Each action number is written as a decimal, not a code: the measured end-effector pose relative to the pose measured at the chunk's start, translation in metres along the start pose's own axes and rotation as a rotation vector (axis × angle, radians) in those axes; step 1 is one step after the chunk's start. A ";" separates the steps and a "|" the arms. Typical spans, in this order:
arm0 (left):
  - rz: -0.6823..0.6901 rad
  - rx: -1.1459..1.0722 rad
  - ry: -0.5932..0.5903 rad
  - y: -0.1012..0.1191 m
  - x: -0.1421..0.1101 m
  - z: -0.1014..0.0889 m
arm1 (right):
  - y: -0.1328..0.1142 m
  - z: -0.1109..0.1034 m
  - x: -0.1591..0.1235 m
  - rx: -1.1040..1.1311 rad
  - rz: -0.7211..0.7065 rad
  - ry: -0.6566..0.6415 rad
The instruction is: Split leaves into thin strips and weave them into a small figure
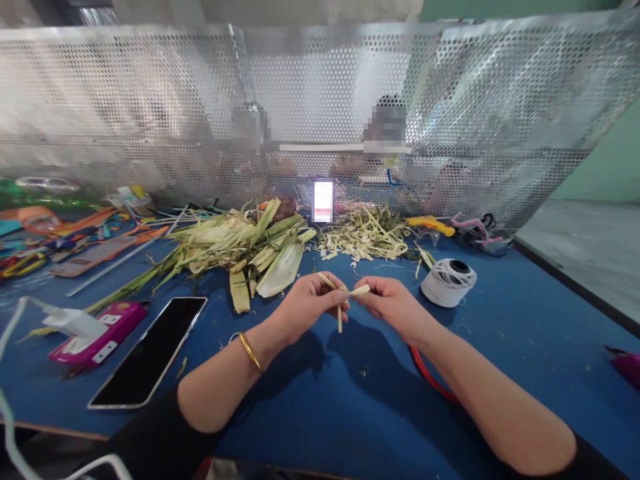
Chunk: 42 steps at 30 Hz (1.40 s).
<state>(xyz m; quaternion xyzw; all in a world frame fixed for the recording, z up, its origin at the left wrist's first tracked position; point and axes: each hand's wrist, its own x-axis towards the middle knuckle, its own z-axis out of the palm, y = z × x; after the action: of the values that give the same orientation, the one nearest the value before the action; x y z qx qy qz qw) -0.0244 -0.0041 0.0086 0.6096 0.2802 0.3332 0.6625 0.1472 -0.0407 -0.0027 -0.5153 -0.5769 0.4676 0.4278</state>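
Observation:
My left hand (pixel 311 303) and my right hand (pixel 389 303) meet over the middle of the blue table (pixel 525 347). Both are pinched on short pale leaf strips (pixel 342 298), which cross each other between the fingertips. One strip end hangs down below the left thumb, another sticks out sideways from my right fingers. A gold bangle (pixel 251 351) sits on my left wrist.
A pile of green and pale palm leaves (pixel 240 247) and a heap of cut trimmings (pixel 365 237) lie behind my hands. A spool of white thread (pixel 449 281) stands right. A black phone (pixel 150 350) and pink case (pixel 97 333) lie left. A perforated metal screen (pixel 320 113) backs the table; people sit behind it.

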 end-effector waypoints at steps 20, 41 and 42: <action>-0.101 0.055 -0.136 -0.003 -0.001 0.001 | -0.010 -0.012 -0.004 -0.389 -0.217 0.015; 0.249 0.959 0.190 -0.011 -0.003 0.005 | 0.003 0.007 -0.008 -0.655 -0.382 0.173; 0.263 1.003 0.181 -0.011 -0.004 0.005 | 0.003 0.006 -0.006 -0.639 -0.358 0.160</action>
<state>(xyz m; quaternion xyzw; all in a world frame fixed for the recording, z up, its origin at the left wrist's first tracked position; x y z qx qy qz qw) -0.0214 -0.0108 -0.0019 0.8505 0.3826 0.2897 0.2151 0.1424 -0.0474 -0.0072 -0.5487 -0.7394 0.1399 0.3643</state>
